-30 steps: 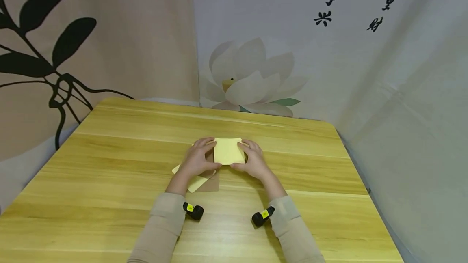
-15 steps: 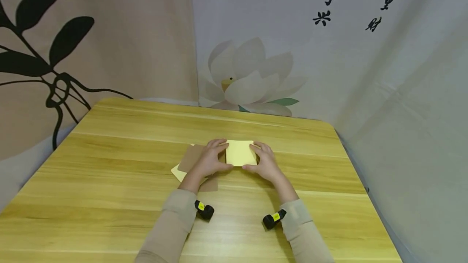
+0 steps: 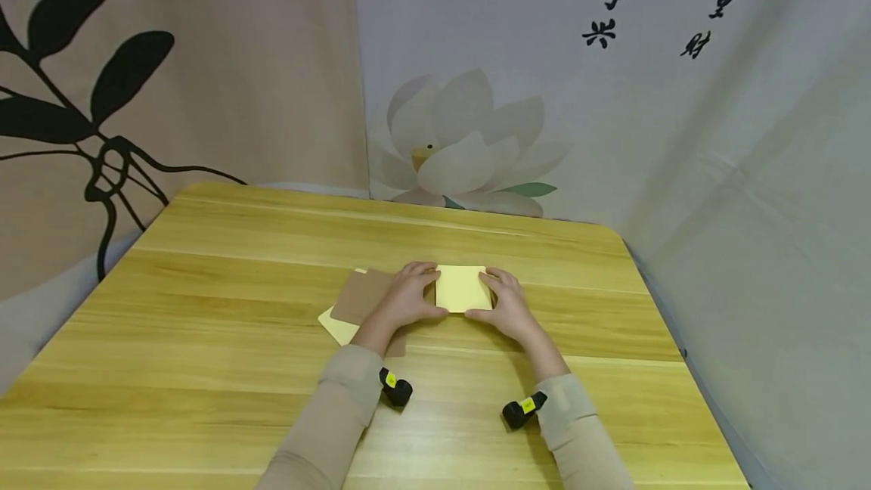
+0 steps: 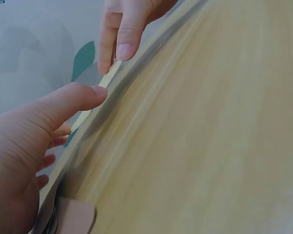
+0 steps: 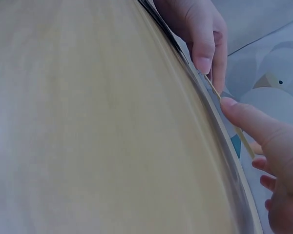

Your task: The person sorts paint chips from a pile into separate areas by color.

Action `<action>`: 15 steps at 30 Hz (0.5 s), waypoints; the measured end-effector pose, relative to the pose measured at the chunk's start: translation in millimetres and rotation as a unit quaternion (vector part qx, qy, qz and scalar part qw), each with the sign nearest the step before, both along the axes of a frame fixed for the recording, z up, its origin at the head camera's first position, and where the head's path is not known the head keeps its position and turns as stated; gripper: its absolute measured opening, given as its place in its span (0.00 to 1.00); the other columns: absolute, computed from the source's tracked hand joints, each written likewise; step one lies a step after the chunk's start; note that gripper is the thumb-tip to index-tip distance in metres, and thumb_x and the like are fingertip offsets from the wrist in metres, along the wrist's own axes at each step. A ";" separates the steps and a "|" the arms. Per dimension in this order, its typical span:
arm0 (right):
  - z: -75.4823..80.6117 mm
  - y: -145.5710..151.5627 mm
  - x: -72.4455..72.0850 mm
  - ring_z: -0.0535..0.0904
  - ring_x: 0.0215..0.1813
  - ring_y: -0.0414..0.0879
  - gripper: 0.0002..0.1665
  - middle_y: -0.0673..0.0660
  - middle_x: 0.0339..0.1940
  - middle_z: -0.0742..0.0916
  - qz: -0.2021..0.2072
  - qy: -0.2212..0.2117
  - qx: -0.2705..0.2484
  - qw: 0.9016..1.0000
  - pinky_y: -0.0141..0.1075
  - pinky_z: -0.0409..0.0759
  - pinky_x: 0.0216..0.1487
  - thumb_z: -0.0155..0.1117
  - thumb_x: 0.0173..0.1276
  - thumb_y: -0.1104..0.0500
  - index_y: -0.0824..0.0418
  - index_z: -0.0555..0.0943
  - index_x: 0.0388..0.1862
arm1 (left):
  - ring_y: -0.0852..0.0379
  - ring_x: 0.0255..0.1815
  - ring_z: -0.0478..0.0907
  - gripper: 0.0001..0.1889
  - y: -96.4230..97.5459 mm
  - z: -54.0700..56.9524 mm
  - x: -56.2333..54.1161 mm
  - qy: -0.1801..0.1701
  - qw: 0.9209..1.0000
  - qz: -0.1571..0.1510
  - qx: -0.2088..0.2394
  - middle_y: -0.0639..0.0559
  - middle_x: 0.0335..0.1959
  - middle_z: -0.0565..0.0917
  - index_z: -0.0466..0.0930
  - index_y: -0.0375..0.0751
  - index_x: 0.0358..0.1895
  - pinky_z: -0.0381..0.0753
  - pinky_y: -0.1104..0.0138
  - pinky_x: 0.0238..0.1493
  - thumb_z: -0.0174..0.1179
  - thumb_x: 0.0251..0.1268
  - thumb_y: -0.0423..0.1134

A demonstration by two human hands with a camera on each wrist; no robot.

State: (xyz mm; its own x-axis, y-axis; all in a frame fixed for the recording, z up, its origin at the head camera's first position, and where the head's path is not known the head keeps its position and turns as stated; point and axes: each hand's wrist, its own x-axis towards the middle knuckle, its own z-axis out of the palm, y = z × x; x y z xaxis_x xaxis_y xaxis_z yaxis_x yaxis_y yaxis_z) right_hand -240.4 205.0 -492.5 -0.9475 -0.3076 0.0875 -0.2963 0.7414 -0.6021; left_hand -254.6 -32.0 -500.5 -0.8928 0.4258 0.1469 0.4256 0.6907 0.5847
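A pale yellow, nearly square card [image 3: 463,289] is held above the table between two hands. My left hand [image 3: 408,297] pinches its left side, thumb at the near corner and fingers at the far one. On the opposite side my right hand [image 3: 506,305] grips it the same way. Seen edge-on in the right wrist view, the card [image 5: 240,136] is a thin strip. Left of the hands lies a loose pile with a brown card [image 3: 361,297] over a yellow card [image 3: 338,327]; my left forearm hides part of it.
The wood-grain table [image 3: 204,369] spreads out on all sides of the hands. Behind it hangs a pale curtain [image 3: 680,134] printed with a lotus and black characters. A black camera is strapped to each wrist.
Both hands have moved right together with the yellow card, and slightly nearer the body. More of the brown card in the pile at left now shows.
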 end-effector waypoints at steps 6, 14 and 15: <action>-3.4 6.4 -1.1 0.52 0.71 0.63 0.54 0.64 0.72 0.63 -0.001 0.003 0.002 1.000 0.63 0.53 0.65 0.75 0.51 0.40 0.67 0.66 0.70 | 0.45 0.71 0.54 0.43 6.2 1.6 -5.4 -0.010 1.000 -0.007 -0.011 0.47 0.70 0.65 0.71 0.36 0.66 0.52 0.49 0.68 0.72 0.47 0.57; -3.8 8.7 -2.7 0.52 0.72 0.61 0.52 0.64 0.72 0.64 -0.010 -0.014 0.018 1.000 0.59 0.49 0.67 0.75 0.53 0.43 0.66 0.66 0.70 | 0.45 0.70 0.56 0.43 11.4 0.6 -9.6 -0.022 0.999 -0.010 -0.031 0.46 0.69 0.65 0.71 0.36 0.65 0.53 0.50 0.68 0.72 0.47 0.56; -4.1 8.7 -2.8 0.52 0.72 0.61 0.52 0.64 0.71 0.64 -0.012 -0.016 0.019 1.000 0.59 0.49 0.67 0.75 0.53 0.44 0.66 0.66 0.70 | 0.45 0.71 0.56 0.43 11.9 0.8 -10.0 -0.024 0.999 -0.010 -0.034 0.46 0.69 0.65 0.71 0.36 0.66 0.52 0.51 0.69 0.72 0.47 0.56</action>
State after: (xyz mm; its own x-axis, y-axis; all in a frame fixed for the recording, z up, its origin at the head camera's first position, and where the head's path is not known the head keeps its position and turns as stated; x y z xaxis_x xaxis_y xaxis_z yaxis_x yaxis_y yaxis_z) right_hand -243.2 213.7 -496.6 -0.9567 -0.2875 0.0451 -0.2591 0.7711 -0.5816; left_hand -264.6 -20.0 -499.7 -0.8894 0.4510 0.0746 0.4123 0.7209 0.5570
